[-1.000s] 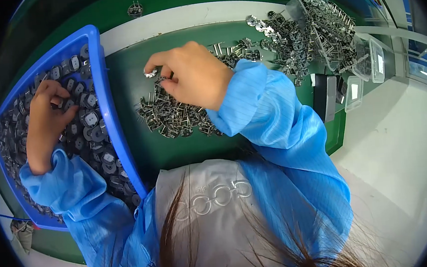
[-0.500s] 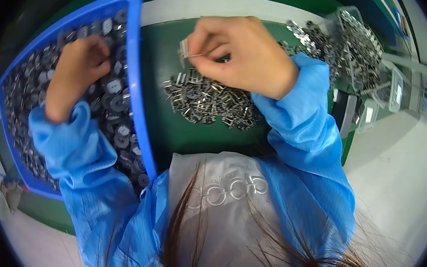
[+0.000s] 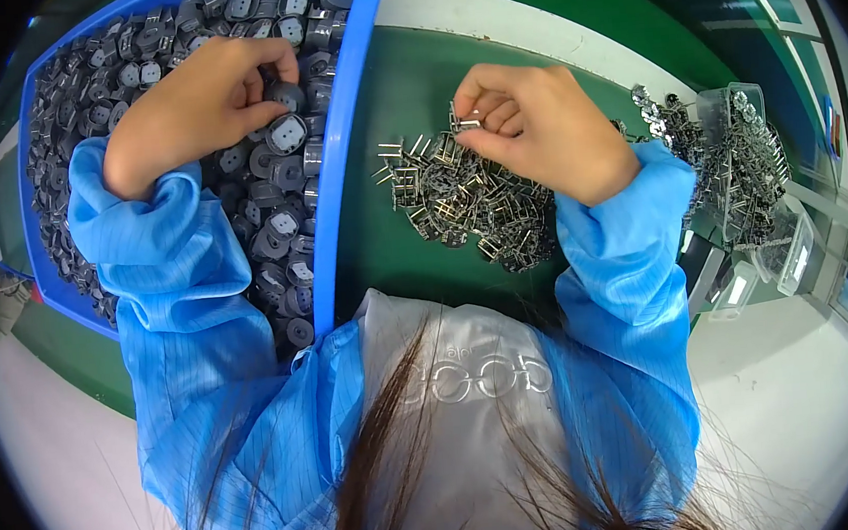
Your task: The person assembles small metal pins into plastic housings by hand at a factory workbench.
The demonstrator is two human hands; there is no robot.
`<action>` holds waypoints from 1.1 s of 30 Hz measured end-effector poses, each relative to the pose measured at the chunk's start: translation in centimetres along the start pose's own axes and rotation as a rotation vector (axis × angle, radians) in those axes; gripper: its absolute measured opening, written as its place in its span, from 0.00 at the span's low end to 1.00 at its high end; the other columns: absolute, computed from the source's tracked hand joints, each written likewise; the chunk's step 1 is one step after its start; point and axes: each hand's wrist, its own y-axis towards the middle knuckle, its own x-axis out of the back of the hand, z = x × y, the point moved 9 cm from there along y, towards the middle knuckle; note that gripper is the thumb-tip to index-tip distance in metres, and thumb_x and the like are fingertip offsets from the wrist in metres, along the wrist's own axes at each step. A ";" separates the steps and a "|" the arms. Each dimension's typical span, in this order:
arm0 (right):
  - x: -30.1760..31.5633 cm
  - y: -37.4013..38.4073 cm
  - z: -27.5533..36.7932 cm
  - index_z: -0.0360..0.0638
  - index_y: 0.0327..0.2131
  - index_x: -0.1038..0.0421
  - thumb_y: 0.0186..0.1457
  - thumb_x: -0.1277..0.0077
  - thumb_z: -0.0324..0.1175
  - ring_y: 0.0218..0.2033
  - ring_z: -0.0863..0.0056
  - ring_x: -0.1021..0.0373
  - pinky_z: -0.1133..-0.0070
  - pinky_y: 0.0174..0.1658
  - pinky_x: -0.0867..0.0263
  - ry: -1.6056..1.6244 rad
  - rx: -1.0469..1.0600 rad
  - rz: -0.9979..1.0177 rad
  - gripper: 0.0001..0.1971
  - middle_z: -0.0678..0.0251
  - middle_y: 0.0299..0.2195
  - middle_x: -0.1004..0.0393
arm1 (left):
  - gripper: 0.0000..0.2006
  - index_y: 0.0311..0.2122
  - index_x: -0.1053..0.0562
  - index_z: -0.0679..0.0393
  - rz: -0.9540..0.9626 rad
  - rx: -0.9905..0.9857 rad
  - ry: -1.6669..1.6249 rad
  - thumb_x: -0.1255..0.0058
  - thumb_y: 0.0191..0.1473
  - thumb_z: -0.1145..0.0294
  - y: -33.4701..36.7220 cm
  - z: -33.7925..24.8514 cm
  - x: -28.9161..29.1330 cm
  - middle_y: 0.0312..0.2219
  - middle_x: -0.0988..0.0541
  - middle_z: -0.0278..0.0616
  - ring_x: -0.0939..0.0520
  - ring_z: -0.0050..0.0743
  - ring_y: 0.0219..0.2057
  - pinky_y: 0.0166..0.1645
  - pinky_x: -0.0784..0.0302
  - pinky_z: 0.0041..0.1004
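Note:
My left hand (image 3: 203, 108) rests inside a blue tray (image 3: 345, 152) full of small dark grey round parts (image 3: 277, 227), its fingertips pinching one of them near the tray's right wall. My right hand (image 3: 538, 131) hovers over a heap of small metal pin clips (image 3: 464, 207) on the green mat (image 3: 394, 267) and holds one clip between thumb and fingers. Both forearms wear blue sleeves.
A second heap of metal clips (image 3: 735, 166) lies at the right, around a clear plastic box (image 3: 735, 101). More clear containers (image 3: 772, 257) stand by the mat's right edge. A white bench strip (image 3: 525, 33) runs behind the mat.
The view has swung right and down, so tray and hands sit further right. My left hand moved to the tray's right side; my right hand lifted a clip off the heap.

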 end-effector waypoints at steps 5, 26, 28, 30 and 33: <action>0.5 0.0 0.2 0.39 0.29 0.26 0.47 0.46 0.29 0.23 0.62 0.27 0.72 0.30 0.31 -0.078 0.052 -0.082 0.06 0.58 0.20 0.25 | 0.09 0.32 0.31 0.62 -0.087 -0.108 0.039 0.44 0.44 0.78 0.4 -0.3 0.8 0.20 0.29 0.36 0.29 0.18 0.22 0.24 0.36 0.21; 2.4 -0.3 1.3 0.34 0.33 0.31 0.50 0.46 0.24 0.32 0.77 0.26 0.83 0.33 0.30 0.646 0.102 -0.145 0.07 0.61 0.33 0.25 | 0.12 0.43 0.28 0.66 -0.309 -0.195 -0.903 0.48 0.51 0.78 2.9 -5.5 -1.0 0.36 0.23 0.41 0.21 0.25 0.38 0.43 0.25 0.22; 3.3 -0.5 2.0 0.34 0.33 0.30 0.49 0.44 0.24 0.33 0.78 0.26 0.84 0.35 0.30 0.641 0.173 -0.231 0.08 0.62 0.33 0.25 | 0.14 0.45 0.29 0.66 -0.318 -0.206 -0.952 0.48 0.51 0.80 2.9 -6.0 -1.8 0.38 0.23 0.42 0.21 0.27 0.39 0.44 0.24 0.23; 2.7 -0.3 1.7 0.34 0.33 0.29 0.46 0.40 0.26 0.33 0.79 0.26 0.84 0.38 0.30 0.666 0.086 -0.171 0.11 0.63 0.31 0.24 | 0.16 0.46 0.29 0.67 -0.259 -0.216 -1.024 0.48 0.49 0.82 3.5 -6.0 -2.6 0.39 0.24 0.44 0.21 0.27 0.39 0.43 0.24 0.23; 2.8 0.2 0.2 0.35 0.33 0.28 0.44 0.38 0.25 0.33 0.79 0.26 0.84 0.38 0.29 0.762 -0.026 -0.168 0.11 0.63 0.31 0.24 | 0.18 0.46 0.29 0.67 -0.425 -0.267 -0.993 0.44 0.46 0.83 3.5 -6.2 -1.9 0.37 0.23 0.43 0.20 0.26 0.36 0.42 0.23 0.20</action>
